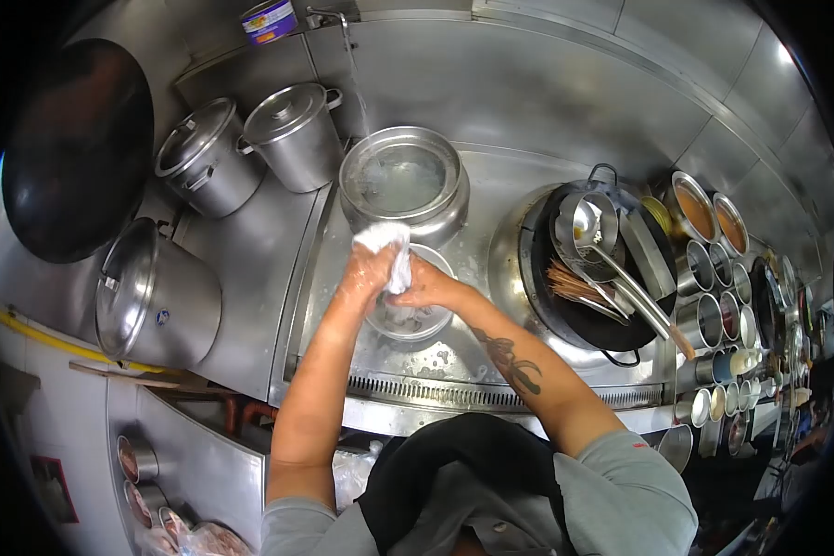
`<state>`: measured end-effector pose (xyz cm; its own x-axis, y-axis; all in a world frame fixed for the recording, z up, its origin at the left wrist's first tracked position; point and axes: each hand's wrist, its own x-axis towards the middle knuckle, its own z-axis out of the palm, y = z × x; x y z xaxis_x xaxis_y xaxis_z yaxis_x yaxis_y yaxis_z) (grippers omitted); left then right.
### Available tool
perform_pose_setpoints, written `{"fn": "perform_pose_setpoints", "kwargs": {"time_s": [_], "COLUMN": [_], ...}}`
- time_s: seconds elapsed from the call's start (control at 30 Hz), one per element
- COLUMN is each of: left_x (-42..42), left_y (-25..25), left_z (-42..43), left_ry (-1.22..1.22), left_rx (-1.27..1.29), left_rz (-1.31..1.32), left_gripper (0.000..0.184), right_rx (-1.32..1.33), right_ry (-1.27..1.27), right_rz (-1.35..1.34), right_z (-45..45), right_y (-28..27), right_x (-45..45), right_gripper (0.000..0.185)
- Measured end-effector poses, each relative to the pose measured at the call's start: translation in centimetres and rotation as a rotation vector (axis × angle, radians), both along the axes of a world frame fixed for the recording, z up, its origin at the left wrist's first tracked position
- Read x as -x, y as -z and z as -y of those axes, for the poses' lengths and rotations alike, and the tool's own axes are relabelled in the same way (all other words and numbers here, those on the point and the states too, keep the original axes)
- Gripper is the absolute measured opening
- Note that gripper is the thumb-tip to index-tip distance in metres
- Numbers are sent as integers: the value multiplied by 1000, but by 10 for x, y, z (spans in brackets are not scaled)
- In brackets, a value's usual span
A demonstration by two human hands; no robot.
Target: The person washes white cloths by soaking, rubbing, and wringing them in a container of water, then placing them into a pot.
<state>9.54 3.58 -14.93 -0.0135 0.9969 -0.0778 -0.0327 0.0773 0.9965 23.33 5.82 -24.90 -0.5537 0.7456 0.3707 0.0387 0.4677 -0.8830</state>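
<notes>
Wet steel worktop (473, 350) | steel wall (528, 93) | tap (347, 33) running | cloth (385, 240) gripped

I am working in a commercial kitchen: lidded stockpots (296, 144) are standing left of the loaded wok (574, 324), and metal sauce containers (695, 209) are crowding its right.

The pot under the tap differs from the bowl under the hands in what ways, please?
The pot looks taller, the bowl lower. A water stream reaches the pot, while the left hand and right hand, clutching white cloth, partly cover the bowl. Both look round and metallic.
</notes>
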Motion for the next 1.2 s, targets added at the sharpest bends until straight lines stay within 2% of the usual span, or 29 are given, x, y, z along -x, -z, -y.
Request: {"fn": "perform_pose_setpoints", "kwargs": {"time_s": [0.1, 0.13, 0.17, 0.2, 0.23, 0.3, 0.33, 0.37, 0.4, 0.43, 0.47, 0.5, 0.53, 0.57, 0.63, 0.67, 0.7, 0.73, 0.77, 0.8, 0.83, 0.9, 0.93, 1.03, 1.13, 1.2], "left_x": [8, 19, 39, 44, 56, 80, 81, 82, 75, 65, 49, 40, 24, 11, 24, 37, 34, 30, 28, 33, 36, 37, 32, 14, -7, -6], "left_y": [-83, -108, -111, -138, -140, -121, -99, -72, -49, -15, 6, 60, 79, 102, 162, 180, 155, 102, 72, 86, 107, 135, 141, 160, 161, 194], "left_z": [14, 23, 23, 39, 46, 48, 49, 48, 45, 39, 38, 24, 18, 25, -21, -29, -20, -3, 5, -8, -13, -15, -15, -8, -6, -15], "left_ry": [-96, -77, 5, -107, -126, -98, -165, -225, -265, -173, -25, 112, 129, 173, 505, 280, 206, 134, 64, -74, -139, -244, -105, 351, 779, 758], "left_rx": [-33, -57, -113, -52, -98, -86, -40, 4, 235, 360, 466, 411, 452, -6, -243, -178, -77, 20, 114, 316, 247, 88, 23, -61, -48, 19], "left_rz": [165, 254, 492, 573, 587, 577, 462, 347, 204, 246, 327, 525, 669, 855, 1229, 1075, 986, 892, 796, 587, 160, -692, -1040, -1327, -1604, -1490], "left_gripper": [25, 26, 33, 39, 44, 44, 43, 42, 45, 51, 60, 66, 71, 55, 42, 36, 36, 36, 36, 42, 43, 48, 46, 39, 35, 35], "right_rx": [273, 186, 315, 443, 571, 1018, 1117, 1101, 993, 884, 921, 950, 810, 398, -421, -437, -457, -478, -446, -412, -373, -502, -571, -417, -391, -360], "right_ry": [238, 284, 236, 188, 139, 91, -20, -51, -152, -253, -38, 174, 399, 415, 297, 296, 293, 291, 242, 190, 136, 184, 210, 209, 144, 124], "right_rz": [152, 14, -101, -216, -331, -704, -993, -1164, -1191, -1212, -1148, -1077, -842, -495, -117, 37, 187, 335, 447, 562, 677, 843, 926, 869, 927, 919], "right_z": [-5, -4, -10, -21, -29, -31, -32, -23, -13, -8, -6, -1, 7, 15, 11, 13, 13, 11, 7, 4, 3, 11, 14, 18, 25, 32], "right_y": [10, 22, 36, 49, 56, 17, 12, -13, -41, -58, -56, -51, -47, -34, -10, -7, -7, -9, -11, -12, -12, -8, -7, 6, 10, 25], "right_x": [21, 20, 11, -3, -17, -41, -44, -41, -33, -21, -7, 11, 33, 43, 45, 38, 25, 13, 1, -11, -21, -34, -38, -42, -38, -35], "right_gripper": [46, 26, 27, 29, 31, 35, 31, 43, 46, 50, 48, 46, 42, 40, 43, 42, 42, 42, 43, 44, 46, 48, 49, 45, 55, 57]}}
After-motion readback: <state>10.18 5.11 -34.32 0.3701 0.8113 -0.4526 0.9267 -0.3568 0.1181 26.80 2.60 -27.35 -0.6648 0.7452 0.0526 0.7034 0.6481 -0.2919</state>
